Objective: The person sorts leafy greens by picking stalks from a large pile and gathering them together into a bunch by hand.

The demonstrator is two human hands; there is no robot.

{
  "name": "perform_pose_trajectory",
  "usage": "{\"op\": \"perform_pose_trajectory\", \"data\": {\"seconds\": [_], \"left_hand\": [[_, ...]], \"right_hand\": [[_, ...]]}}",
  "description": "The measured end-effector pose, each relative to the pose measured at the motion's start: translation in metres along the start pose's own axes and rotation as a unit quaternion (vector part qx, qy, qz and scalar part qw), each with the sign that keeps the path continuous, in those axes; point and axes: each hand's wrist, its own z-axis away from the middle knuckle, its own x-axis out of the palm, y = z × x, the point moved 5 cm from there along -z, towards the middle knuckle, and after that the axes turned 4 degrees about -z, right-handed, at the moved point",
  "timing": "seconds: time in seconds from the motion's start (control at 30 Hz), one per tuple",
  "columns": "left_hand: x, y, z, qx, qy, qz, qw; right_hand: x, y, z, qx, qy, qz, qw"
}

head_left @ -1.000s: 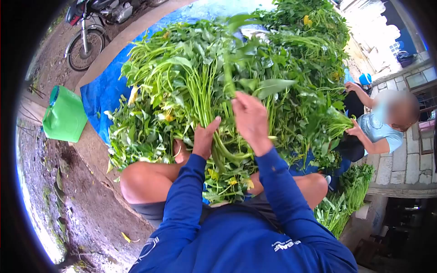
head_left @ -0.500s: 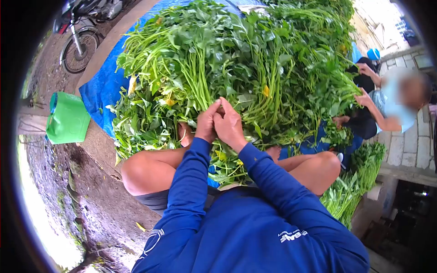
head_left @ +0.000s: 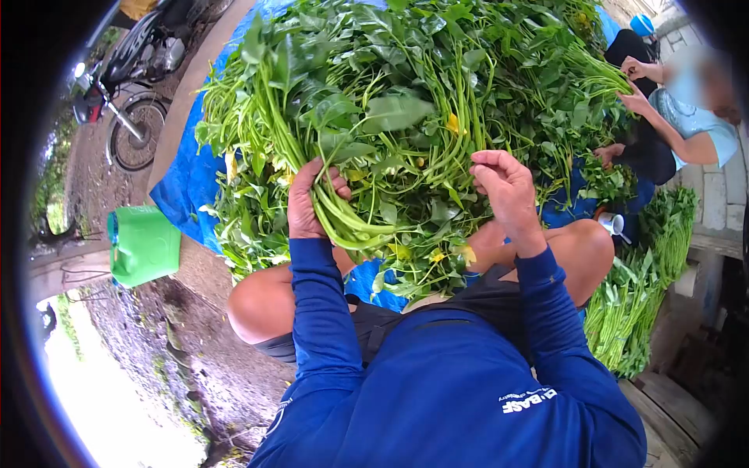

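Observation:
My left hand (head_left: pixel 310 195) is wrapped round a bunch of water spinach (head_left: pixel 339 218). Its leafy tops lean up and to the left, and the cut ends bend out below my fingers toward the right. To the right, my right hand (head_left: pixel 507 187) hovers apart from that bunch, fingers curled and thumb against the fingertips. Whether anything thin sits in that pinch I cannot make out. Beyond both hands lies a big heap of water spinach (head_left: pixel 406 62), with a few yellow leaves (head_left: pixel 452 122) in it.
A blue tarp (head_left: pixel 183 183) lies beneath the heap. At the right a co-worker (head_left: pixel 694 117) grips stems. Bundled greens (head_left: pixel 636 304) lie at lower right near a white cup (head_left: pixel 612 223). A green container (head_left: pixel 146 246) and a motorcycle (head_left: pixel 136 117) stand left.
My hands were together at the stems and are now apart. The left has moved left with the bunch, tilting it; the right has gone off to the right.

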Motion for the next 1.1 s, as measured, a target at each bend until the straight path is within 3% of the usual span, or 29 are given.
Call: {"op": "perform_pose_trajectory", "data": {"seconds": [0.1,0.2,0.33,0.43,0.5,0.57,0.63,0.77,0.83,0.9,1.0,1.1], "left_hand": [[0.012,0.002,0.006,-0.019,-0.068,0.036,0.997],[0.016,0.001,0.012,-0.027,-0.081,0.038,0.996],[0.023,-0.002,0.017,-0.041,-0.087,0.031,0.995],[0.030,-0.004,0.017,-0.037,-0.070,-0.042,0.996],[0.040,-0.009,0.020,-0.023,-0.011,-0.099,0.995],[0.046,-0.014,0.022,-0.016,0.015,-0.125,0.992],[0.041,-0.013,0.019,0.010,0.049,-0.195,0.980],[0.021,-0.013,0.009,-0.007,0.056,-0.202,0.978],[0.051,-0.021,0.016,0.021,0.138,-0.166,0.976],[0.008,-0.014,-0.001,0.035,0.124,-0.213,0.969],[0.005,-0.001,-0.003,0.075,0.146,-0.220,0.961],[0.015,0.022,0.010,0.097,0.162,-0.184,0.965]], "right_hand": [[0.012,-0.007,0.002,-0.033,-0.023,0.003,0.999],[0.028,-0.009,0.008,-0.061,-0.066,-0.023,0.996],[0.046,-0.024,0.015,-0.123,-0.078,0.054,0.988],[0.067,-0.064,0.024,-0.380,-0.050,0.135,0.914],[0.088,-0.086,0.026,-0.468,-0.097,0.210,0.853],[0.104,-0.077,0.017,-0.451,-0.089,0.346,0.818],[0.104,-0.071,0.014,-0.407,-0.143,0.343,0.834],[0.111,-0.069,0.042,-0.343,-0.211,0.281,0.871],[0.120,-0.064,0.061,-0.339,-0.206,0.327,0.858],[0.126,-0.059,0.078,-0.309,-0.232,0.392,0.835],[0.128,-0.062,0.123,-0.298,-0.261,0.332,0.856],[0.113,-0.044,0.141,-0.253,-0.332,0.115,0.902]]}}
